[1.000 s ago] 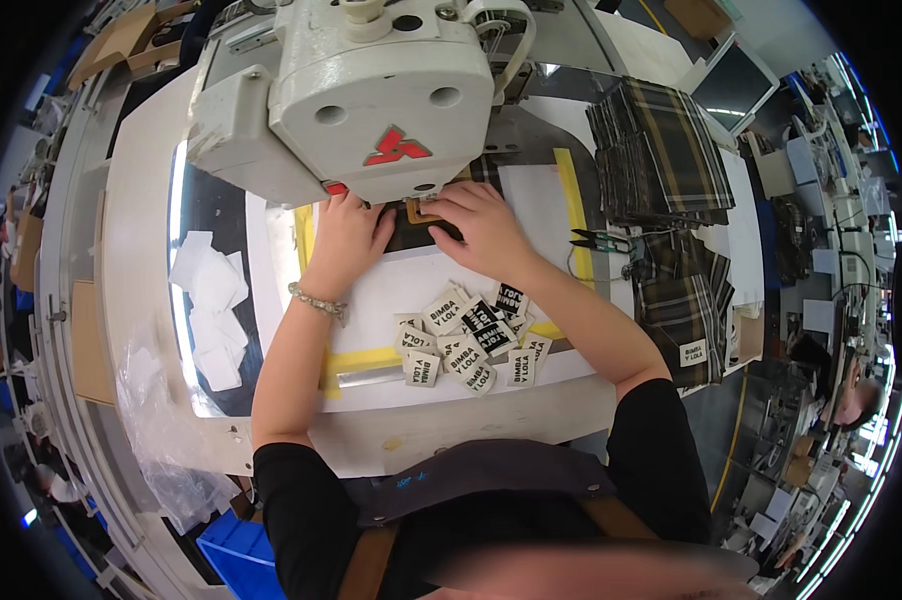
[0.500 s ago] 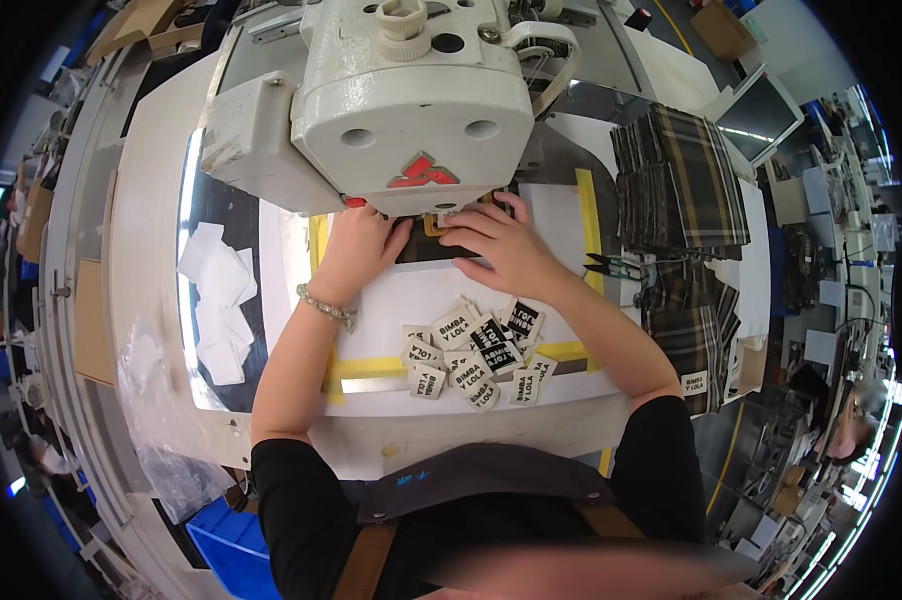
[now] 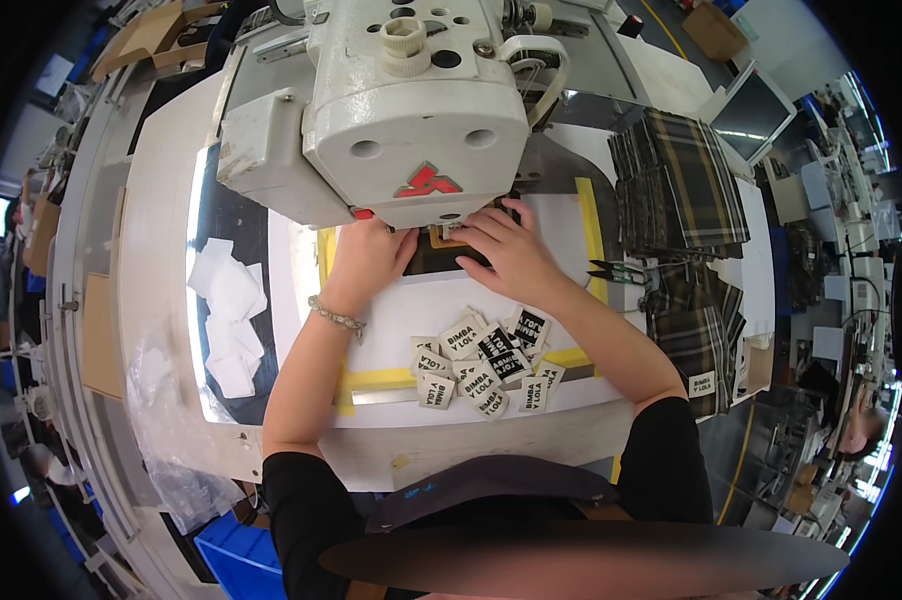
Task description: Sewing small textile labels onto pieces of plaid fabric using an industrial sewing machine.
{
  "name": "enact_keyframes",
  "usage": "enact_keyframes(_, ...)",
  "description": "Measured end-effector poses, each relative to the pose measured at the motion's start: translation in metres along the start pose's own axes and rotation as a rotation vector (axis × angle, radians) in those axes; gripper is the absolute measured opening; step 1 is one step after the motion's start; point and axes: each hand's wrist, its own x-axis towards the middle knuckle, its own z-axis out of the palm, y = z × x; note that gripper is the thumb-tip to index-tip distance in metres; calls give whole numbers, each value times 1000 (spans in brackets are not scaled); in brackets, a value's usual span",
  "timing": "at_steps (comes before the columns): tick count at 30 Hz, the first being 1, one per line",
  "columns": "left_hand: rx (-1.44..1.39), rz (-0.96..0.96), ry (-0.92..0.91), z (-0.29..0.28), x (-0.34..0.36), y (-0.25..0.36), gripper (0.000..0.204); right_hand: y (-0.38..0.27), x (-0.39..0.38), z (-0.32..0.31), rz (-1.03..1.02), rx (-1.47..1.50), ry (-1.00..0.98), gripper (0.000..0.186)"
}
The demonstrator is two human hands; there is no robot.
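Observation:
A white sewing machine head (image 3: 421, 130) stands in front of me, and a dark plaid cloth piece (image 3: 433, 262) lies under it. My left hand (image 3: 369, 262) rests on the cloth's left side, thumb stretched out; the machine hides some of its fingertips. My right hand (image 3: 506, 252) lies on the right side with fingers spread, the front ones beside a small yellowish frame (image 3: 439, 238) at the needle area. Neither hand visibly lifts the cloth. Close to me is a loose heap of small fabric labels (image 3: 486, 362), some white and some black.
Folded plaid cloth (image 3: 671, 185) is stacked at the right, with more plaid pieces (image 3: 693, 335) nearer me. Green-handled thread snips (image 3: 619, 272) lie beside them. White paper pieces (image 3: 229, 315) are at the left, above a clear plastic bag (image 3: 171, 430). A blue crate (image 3: 239, 556) stands below the table.
The whole view has shifted slightly, moving the scene a little right and down. Both hands stay on the cloth under the machine, with hardly any movement.

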Motion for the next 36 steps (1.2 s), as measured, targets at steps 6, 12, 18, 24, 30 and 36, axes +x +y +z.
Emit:
enact_keyframes(6, 18, 3, 36, 2, 0, 0, 20, 1, 0, 3, -26, 2, 35, 30)
enact_keyframes(12, -30, 4, 83, 4, 2, 2, 17, 3, -1, 5, 1, 71, 41, 29)
enact_keyframes(18, -20, 37, 102, 7, -2, 2, 15, -5, -3, 4, 11, -7, 31, 25)
enact_keyframes(24, -23, 17, -18, -1, -2, -2, 19, -4, -1, 9, -11, -29, 59, 24)
enact_keyframes(30, -81, -102, -52, 4, 0, -12, 23, 1, 8, 11, -20, -35, 105, 21)
enact_keyframes(36, -38, -268, -180, 17, 1, -27, 25, 12, 14, 10, -30, -50, 107, 21)
